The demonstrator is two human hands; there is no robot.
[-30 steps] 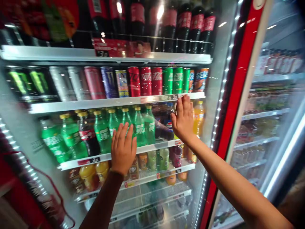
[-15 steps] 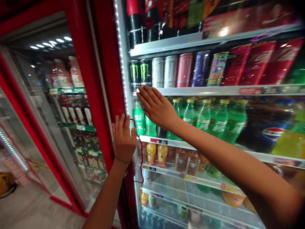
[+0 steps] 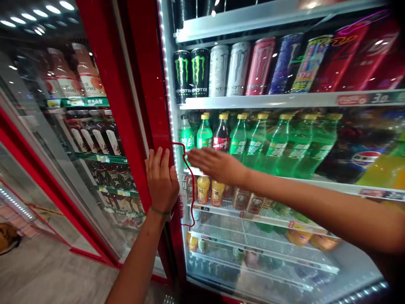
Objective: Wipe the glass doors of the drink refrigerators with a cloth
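A glass-door drinks fridge with a red frame stands in front of me. My left hand lies against that frame with its fingers stretched upward and nothing seen in it. To its right, my right hand is held flat, fingers extended leftward and slightly blurred. It is in front of the glass, and I cannot tell whether it touches. Behind it are green soda bottles and a dark cola bottle. A wavy red outline shows on the glass between my hands.
Above the bottles stand energy drink cans on a white shelf. Small yellow-capped bottles sit lower down. Another fridge with peach-coloured bottles is at left. A yellowish bag rests on the floor.
My right hand has moved down across the glass, from can-shelf level to below the soda bottles' labels. My left hand stays by the frame. The view has shifted, with the upper shelves now higher.
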